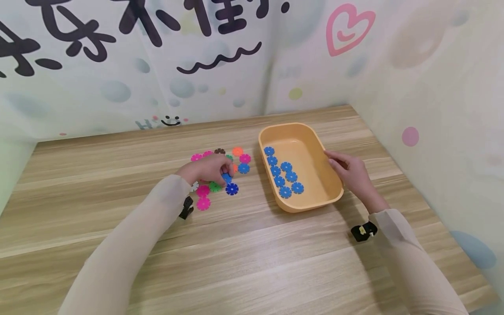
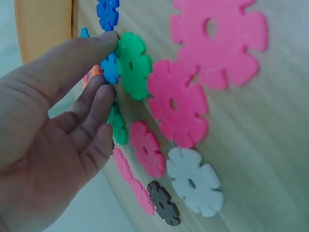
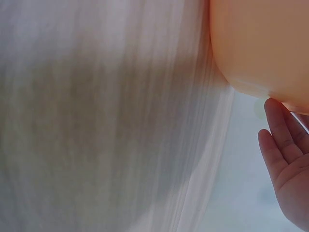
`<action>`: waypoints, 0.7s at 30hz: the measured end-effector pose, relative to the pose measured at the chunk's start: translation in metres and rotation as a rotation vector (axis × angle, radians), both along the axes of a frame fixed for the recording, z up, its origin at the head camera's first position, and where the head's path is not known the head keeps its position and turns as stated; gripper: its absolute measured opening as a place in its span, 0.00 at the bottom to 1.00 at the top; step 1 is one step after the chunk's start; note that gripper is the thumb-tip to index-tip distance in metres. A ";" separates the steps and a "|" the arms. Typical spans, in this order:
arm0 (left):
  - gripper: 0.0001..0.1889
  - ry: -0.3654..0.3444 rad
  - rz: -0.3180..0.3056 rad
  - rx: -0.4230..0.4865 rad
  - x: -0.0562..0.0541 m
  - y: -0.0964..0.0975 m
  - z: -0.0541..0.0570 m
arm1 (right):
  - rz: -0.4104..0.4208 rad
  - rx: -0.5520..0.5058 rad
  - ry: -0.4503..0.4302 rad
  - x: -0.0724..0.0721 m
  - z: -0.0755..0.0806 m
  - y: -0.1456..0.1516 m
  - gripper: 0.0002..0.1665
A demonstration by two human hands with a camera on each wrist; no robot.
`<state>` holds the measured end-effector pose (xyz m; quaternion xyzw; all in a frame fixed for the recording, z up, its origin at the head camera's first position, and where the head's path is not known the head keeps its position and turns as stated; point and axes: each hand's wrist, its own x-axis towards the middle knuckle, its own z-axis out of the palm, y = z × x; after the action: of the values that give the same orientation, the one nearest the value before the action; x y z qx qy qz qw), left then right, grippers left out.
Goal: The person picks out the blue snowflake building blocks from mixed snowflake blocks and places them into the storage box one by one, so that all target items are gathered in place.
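Over a cluster of snowflake discs, my left hand [image 1: 210,169] pinches a blue snowflake disc [image 2: 110,67] between thumb and fingertips. A green disc [image 2: 133,65] lies right beside the thumb, with pink discs [image 2: 177,102] and a white disc [image 2: 195,181] farther along. Just past the fingers is a dark blue disc [image 1: 232,189]. To the right, my right hand [image 1: 352,175] holds the right rim of a yellow-orange plastic basin [image 1: 311,205], its fingers against the outer wall in the right wrist view. Several blue discs [image 1: 291,176] lie inside the basin, toward its left side.
Behind the left hand lie an orange disc [image 1: 238,151], a brown disc [image 1: 219,151] and another blue disc [image 1: 243,168]. The wood-grain table [image 1: 244,262] meets a printed wall [image 1: 236,87] at the back and another wall [image 1: 441,109] on the right.
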<state>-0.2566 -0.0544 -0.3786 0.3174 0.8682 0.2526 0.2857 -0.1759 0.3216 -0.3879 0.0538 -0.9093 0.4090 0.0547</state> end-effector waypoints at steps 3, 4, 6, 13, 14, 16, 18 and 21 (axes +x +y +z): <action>0.13 -0.025 0.006 -0.019 -0.002 0.001 0.000 | 0.002 -0.003 0.006 0.000 -0.001 0.000 0.20; 0.13 -0.033 0.011 -0.030 -0.002 0.002 0.000 | 0.002 -0.002 0.007 0.000 -0.001 0.000 0.20; 0.14 -0.043 0.015 -0.049 -0.002 0.003 0.001 | 0.003 -0.002 0.009 -0.001 -0.001 0.000 0.20; 0.15 -0.040 0.016 -0.063 -0.002 0.004 0.000 | 0.001 -0.001 0.008 0.000 0.000 0.000 0.20; 0.16 -0.038 0.016 -0.053 -0.002 0.003 -0.001 | 0.001 0.000 0.009 0.000 0.000 0.000 0.20; 0.17 -0.022 0.012 -0.035 -0.003 0.002 -0.002 | 0.000 0.004 0.010 0.000 0.000 0.000 0.20; 0.17 -0.003 0.001 -0.010 -0.002 0.001 -0.003 | -0.001 0.007 0.011 0.000 0.000 0.000 0.20; 0.16 0.034 -0.019 0.022 -0.001 0.000 -0.005 | -0.001 0.010 0.011 0.001 0.000 0.000 0.20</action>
<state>-0.2579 -0.0549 -0.3832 0.3331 0.8671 0.2538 0.2698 -0.1754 0.3219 -0.3876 0.0557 -0.9111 0.4040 0.0595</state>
